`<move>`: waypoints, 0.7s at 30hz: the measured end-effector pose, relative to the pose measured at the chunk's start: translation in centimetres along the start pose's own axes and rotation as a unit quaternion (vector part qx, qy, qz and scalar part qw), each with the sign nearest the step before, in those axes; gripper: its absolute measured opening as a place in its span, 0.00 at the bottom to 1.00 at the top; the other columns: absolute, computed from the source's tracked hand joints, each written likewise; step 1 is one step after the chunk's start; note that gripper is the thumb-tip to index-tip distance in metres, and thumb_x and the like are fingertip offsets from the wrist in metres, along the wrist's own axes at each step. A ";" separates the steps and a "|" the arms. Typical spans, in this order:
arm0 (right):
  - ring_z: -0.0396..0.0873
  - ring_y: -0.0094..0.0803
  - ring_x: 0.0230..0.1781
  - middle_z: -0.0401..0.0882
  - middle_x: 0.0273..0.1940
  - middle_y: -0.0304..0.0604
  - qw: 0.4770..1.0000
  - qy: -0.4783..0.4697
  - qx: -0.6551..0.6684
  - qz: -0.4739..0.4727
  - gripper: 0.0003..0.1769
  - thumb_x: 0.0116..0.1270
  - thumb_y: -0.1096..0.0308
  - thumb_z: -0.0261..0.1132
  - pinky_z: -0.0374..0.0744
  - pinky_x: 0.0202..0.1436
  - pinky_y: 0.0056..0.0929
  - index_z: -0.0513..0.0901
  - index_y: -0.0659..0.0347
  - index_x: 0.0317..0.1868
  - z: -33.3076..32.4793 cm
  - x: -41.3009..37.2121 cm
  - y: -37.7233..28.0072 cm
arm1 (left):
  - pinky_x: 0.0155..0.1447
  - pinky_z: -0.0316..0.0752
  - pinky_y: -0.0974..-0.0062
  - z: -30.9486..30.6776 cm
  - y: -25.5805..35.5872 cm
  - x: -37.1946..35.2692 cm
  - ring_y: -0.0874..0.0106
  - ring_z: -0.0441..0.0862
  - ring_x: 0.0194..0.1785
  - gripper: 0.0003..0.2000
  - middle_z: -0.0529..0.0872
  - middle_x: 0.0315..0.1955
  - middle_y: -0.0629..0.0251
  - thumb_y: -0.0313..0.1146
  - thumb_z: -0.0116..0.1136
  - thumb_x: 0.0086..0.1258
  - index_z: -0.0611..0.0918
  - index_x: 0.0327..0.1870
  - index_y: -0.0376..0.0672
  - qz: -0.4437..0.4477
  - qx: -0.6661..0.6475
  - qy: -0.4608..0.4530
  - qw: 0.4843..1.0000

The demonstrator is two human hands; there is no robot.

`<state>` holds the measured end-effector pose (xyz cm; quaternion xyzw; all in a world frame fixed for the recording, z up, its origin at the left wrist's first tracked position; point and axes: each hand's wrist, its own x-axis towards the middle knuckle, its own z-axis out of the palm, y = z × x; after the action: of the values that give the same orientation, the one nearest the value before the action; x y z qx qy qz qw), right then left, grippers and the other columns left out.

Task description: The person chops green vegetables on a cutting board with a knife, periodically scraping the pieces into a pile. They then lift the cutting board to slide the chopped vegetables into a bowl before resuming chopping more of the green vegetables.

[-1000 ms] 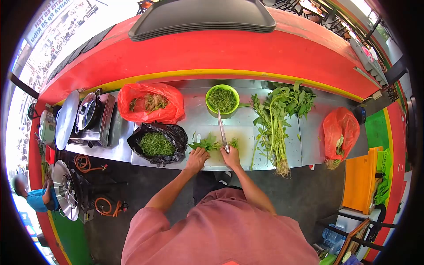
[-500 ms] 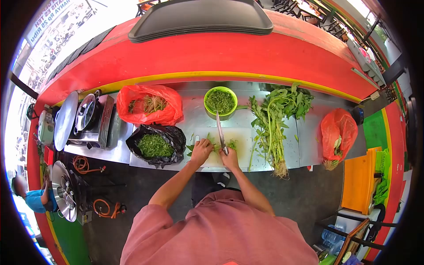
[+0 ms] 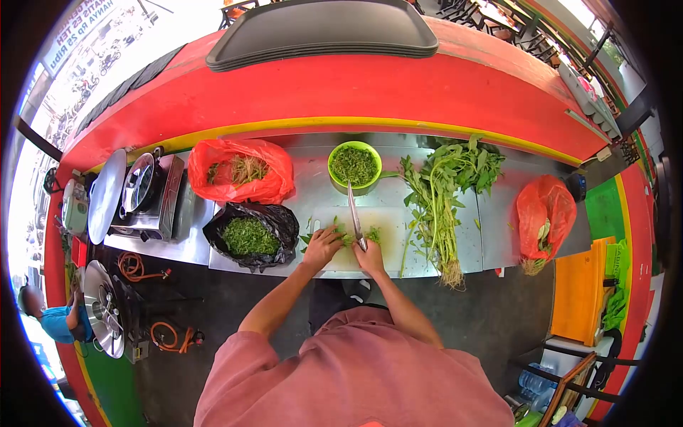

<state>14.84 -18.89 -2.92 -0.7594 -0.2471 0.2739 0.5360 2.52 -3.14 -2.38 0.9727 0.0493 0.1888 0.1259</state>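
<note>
My right hand (image 3: 368, 257) is wrapped round the handle of a knife (image 3: 354, 212), whose blade points away toward the green bowl. My left hand (image 3: 323, 246) presses green stems (image 3: 340, 231) on the white cutting board (image 3: 388, 217), just left of the blade. Some cut greens (image 3: 373, 233) lie right of the knife. Beyond the board, a lime green bowl (image 3: 366, 188) holds chopped greens. Long leafy stems with roots (image 3: 442, 213) lie to the right of the board.
A black bag (image 3: 286, 226) of chopped greens and a red bag (image 3: 281, 167) with stems stand left. Another red bag (image 3: 546, 206) sits right. A stove with a pan (image 3: 140, 181) is far left. Black trays (image 3: 324, 28) top the red ledge. Another person (image 3: 60, 320) is at the far left.
My left hand has shifted very slightly left on the greens. The knife and my right hand have barely moved.
</note>
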 end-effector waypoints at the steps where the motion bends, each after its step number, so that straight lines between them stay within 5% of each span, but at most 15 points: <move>1: 0.74 0.30 0.11 0.74 0.15 0.40 1.000 0.000 0.000 -0.001 0.14 0.70 0.61 0.68 0.72 0.19 0.35 0.83 0.66 0.34 -0.1 0.0 -0.2 | 0.66 0.70 0.59 0.0 0.0 0.0 0.67 0.77 0.68 0.07 0.86 0.54 0.71 0.35 0.66 0.67 0.88 0.44 0.50 0.000 0.000 0.001 1.000; 4: 0.74 0.27 0.11 0.75 0.16 0.38 1.000 -0.005 0.005 0.004 0.12 0.69 0.62 0.71 0.71 0.18 0.33 0.84 0.65 0.38 0.0 0.0 0.5 | 0.64 0.72 0.61 -0.2 -0.1 0.2 0.69 0.84 0.55 0.07 0.88 0.48 0.71 0.32 0.63 0.67 0.88 0.43 0.49 -0.004 -0.039 0.008 0.999; 6: 0.73 0.26 0.11 0.75 0.16 0.37 0.998 0.020 -0.022 -0.058 0.13 0.69 0.62 0.71 0.71 0.18 0.31 0.84 0.65 0.39 0.1 0.2 1.0 | 0.65 0.70 0.63 -0.1 0.0 0.3 0.70 0.83 0.56 0.06 0.88 0.46 0.71 0.33 0.62 0.66 0.87 0.42 0.49 -0.012 -0.035 0.006 0.999; 12: 0.73 0.26 0.11 0.74 0.16 0.37 0.999 0.004 0.015 -0.029 0.11 0.70 0.63 0.70 0.70 0.18 0.31 0.83 0.63 0.38 0.0 0.0 1.0 | 0.61 0.71 0.61 0.2 0.0 0.4 0.69 0.83 0.53 0.14 0.88 0.45 0.69 0.36 0.66 0.68 0.86 0.54 0.48 -0.039 -0.023 -0.008 0.999; 21: 0.74 0.27 0.17 0.75 0.18 0.39 0.999 0.006 -0.040 -0.028 0.16 0.63 0.62 0.74 0.73 0.24 0.31 0.85 0.66 0.42 0.0 0.1 1.0 | 0.57 0.69 0.62 1.0 -0.1 0.9 0.70 0.80 0.51 0.15 0.83 0.41 0.73 0.35 0.67 0.66 0.87 0.54 0.51 -0.059 -0.002 -0.025 0.998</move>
<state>14.99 -19.11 -3.90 -0.7747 -0.2759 0.2439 0.5141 3.74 -3.16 -2.96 0.9723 0.1033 0.1564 0.1396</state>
